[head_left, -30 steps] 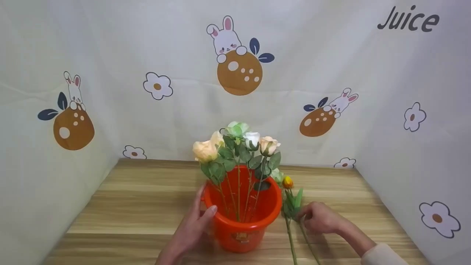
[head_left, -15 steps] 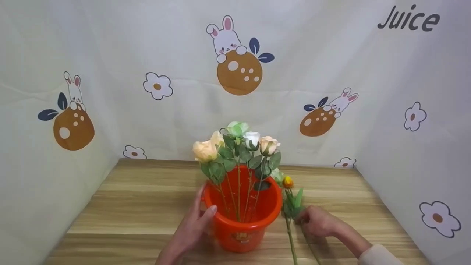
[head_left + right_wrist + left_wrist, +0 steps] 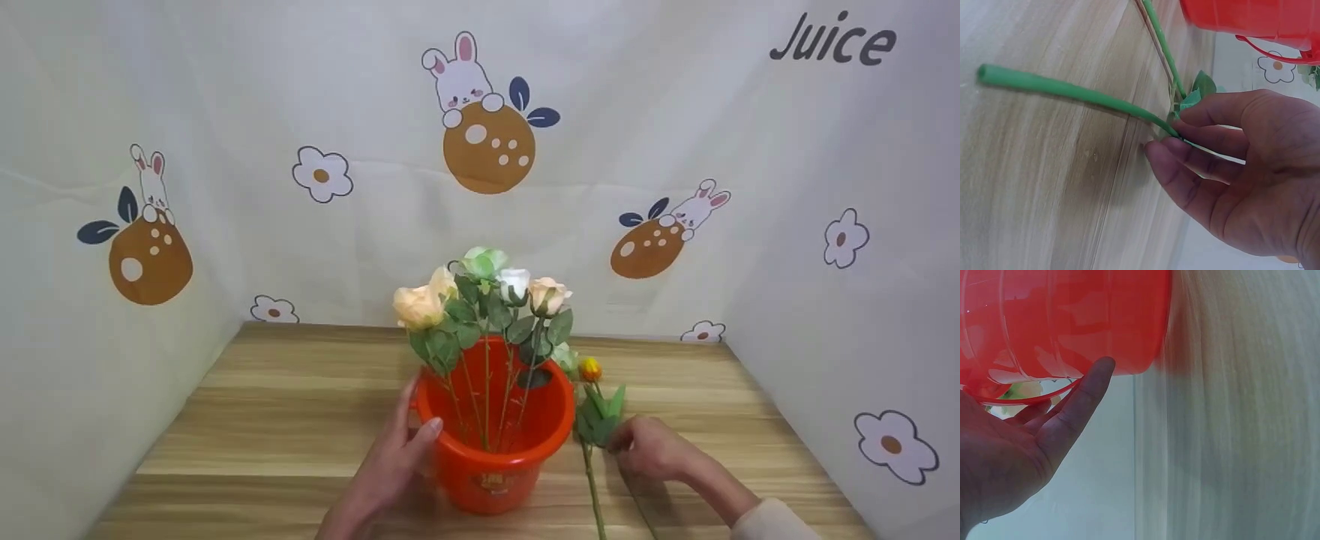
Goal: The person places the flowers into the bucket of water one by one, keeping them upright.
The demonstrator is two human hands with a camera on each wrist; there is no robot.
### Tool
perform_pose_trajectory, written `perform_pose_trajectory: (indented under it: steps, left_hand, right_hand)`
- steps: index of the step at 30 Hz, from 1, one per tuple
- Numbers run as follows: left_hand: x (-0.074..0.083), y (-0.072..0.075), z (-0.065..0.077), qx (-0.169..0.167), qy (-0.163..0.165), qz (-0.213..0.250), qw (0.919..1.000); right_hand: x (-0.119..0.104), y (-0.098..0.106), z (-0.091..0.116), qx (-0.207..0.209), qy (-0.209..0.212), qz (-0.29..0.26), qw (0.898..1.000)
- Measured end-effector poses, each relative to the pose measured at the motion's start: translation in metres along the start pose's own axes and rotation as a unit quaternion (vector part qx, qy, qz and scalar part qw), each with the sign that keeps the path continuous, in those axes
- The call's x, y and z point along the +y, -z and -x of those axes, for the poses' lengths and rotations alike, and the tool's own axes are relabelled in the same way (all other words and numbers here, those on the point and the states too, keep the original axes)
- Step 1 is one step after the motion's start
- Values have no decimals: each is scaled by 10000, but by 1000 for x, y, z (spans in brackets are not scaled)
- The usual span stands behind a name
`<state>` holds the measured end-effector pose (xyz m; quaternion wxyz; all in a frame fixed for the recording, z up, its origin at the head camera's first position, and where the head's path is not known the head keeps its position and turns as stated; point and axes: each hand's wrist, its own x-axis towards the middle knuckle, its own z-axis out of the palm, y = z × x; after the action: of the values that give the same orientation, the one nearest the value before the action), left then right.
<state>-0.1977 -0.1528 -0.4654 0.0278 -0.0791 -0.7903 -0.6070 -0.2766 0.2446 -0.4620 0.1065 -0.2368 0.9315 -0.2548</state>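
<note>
A red plastic bucket (image 3: 457, 480) stands on the table with several artificial roses upright in it, among them a peach rose (image 3: 418, 307) and a white rose (image 3: 514, 285). My left hand (image 3: 390, 457) rests against its left side, thumb at the rim. In the left wrist view, an outstretched finger (image 3: 1075, 413) touches the bucket's wall beside the red handle (image 3: 1030, 400). Right of the bucket, my right hand (image 3: 656, 450) pinches the green stem (image 3: 1072, 90) of an orange-yellow tulip (image 3: 591, 369). A pale green rose (image 3: 564, 358) lies between the tulip and the bucket, partly hidden by the rim.
The wood-grain table (image 3: 285, 420) is enclosed at the back and sides by pale cloth (image 3: 360, 240) printed with rabbits, oranges and flowers. The lying rose's stem (image 3: 592, 487) runs toward the front edge, close along the bucket's right side.
The tulip's head and leaves have shifted slightly right, away from the lying rose, with my right hand on its stem. My left hand and the bucket have stayed put.
</note>
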Motion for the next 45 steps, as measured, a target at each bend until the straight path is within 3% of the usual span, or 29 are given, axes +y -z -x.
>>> perform_pose_trajectory:
  steps: [5,12,21,32,45]
  left_hand:
    - [0,0,-1,40,-102,-89,9999]
    - [0,1,0,-42,88,56,9999]
    - [-1,1,-1,-105,69,150,9998]
    - [-2,1,-2,-134,-105,32,9999]
    - [-1,0,-1,-47,-196,-143,9997]
  right_hand:
    - [-1,3,-1,261,-202,-47,9994]
    - [-4,3,-1,527,-975,-364,9932]
    - [-7,5,-1,1127,-976,-433,9879]
    - [-17,8,-4,1685,-1514,-1057,9682]
    - [-31,17,-8,1694,-1927,-1940,9469]
